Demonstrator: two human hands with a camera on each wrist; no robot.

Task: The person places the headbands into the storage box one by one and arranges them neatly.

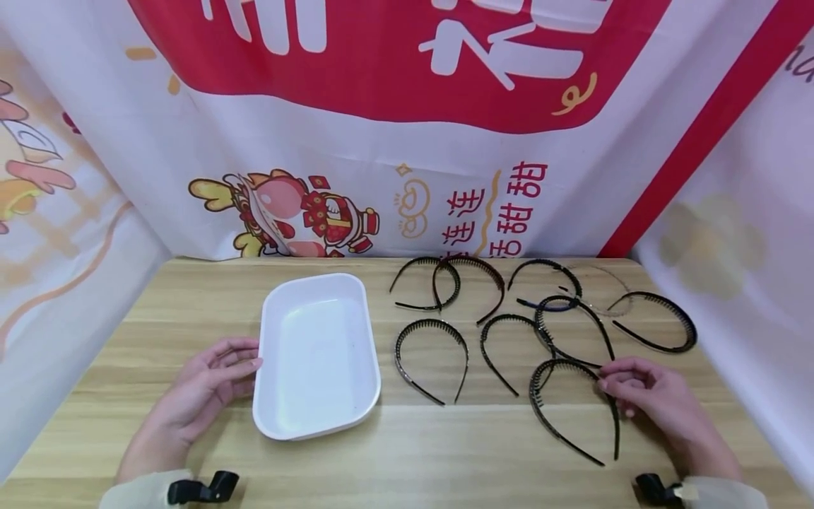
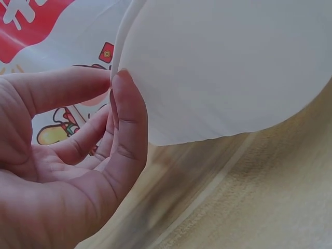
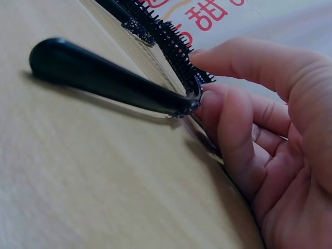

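My left hand [image 1: 203,389] pinches the left rim of a white rectangular tray [image 1: 318,367] between thumb and fingers. The tray stands on the table with nothing in it; the left wrist view shows its outer side. At the front right, my right hand [image 1: 661,403] pinches a black toothed headband [image 1: 615,417] by its right arm. In the right wrist view thumb and forefinger meet at the band, whose smooth black end [image 3: 104,75] points away from the fingers. Another black headband [image 1: 604,332] lies just behind, overlapping it.
Several more headbands lie between tray and right edge: a glittery one [image 1: 431,323] beside the tray, an overlapping pair behind including a brown one [image 1: 499,283], and one at far right [image 1: 689,329]. Printed cloth [image 1: 356,134] hangs behind the wooden table [image 1: 445,459].
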